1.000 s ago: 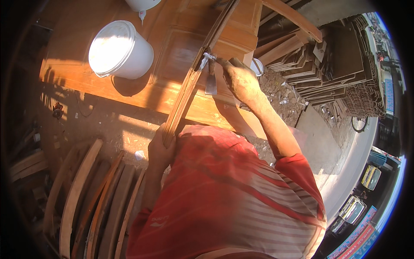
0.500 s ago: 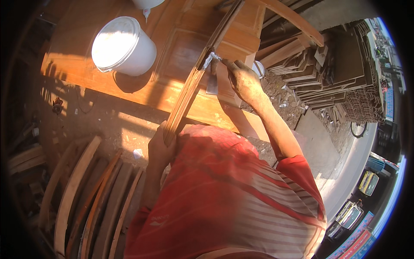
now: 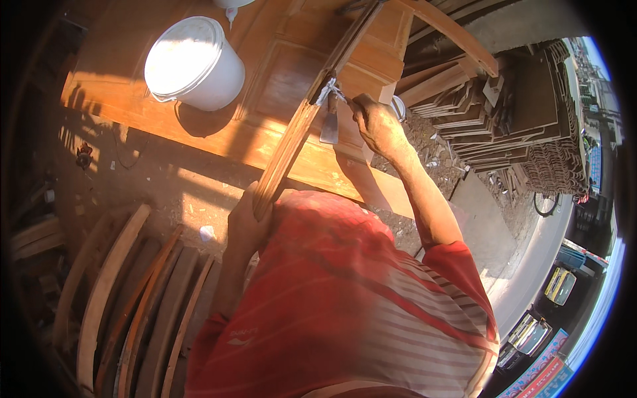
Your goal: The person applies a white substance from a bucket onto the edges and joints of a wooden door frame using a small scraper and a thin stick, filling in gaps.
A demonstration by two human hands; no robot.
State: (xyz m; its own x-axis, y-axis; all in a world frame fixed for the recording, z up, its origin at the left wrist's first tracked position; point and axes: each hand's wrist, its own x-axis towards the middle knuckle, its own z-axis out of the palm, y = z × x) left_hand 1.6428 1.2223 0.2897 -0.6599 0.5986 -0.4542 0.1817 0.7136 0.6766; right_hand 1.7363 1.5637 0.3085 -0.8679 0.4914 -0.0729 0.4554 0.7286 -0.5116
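My left hand (image 3: pixel 245 215) is wrapped round the near end of a long, grooved wooden strip (image 3: pixel 289 142), which slants away to the upper right. My right hand (image 3: pixel 379 126) is closed, with its fingers pinching a small white-tipped tool (image 3: pixel 328 91) whose kind I cannot make out. The white tip touches the strip near a dark part of it. Just below that tip, a putty knife (image 3: pixel 329 128) with a flat metal blade shows near the strip. Under all this is a brown panelled wooden door (image 3: pixel 126 99), lying flat.
A white lidded bucket (image 3: pixel 192 69) stands on the door, left of the strip. Several curved wooden pieces (image 3: pixel 109 292) stand at the lower left. Stacked boards (image 3: pixel 524 113) fill the right side, by a curved beam (image 3: pixel 458 36). Vehicles (image 3: pixel 531 335) show beyond, at the lower right.
The view has shifted slightly. The white tip stays at nearly the same place on the strip, and my right hand has moved only a little. My left hand keeps its hold.
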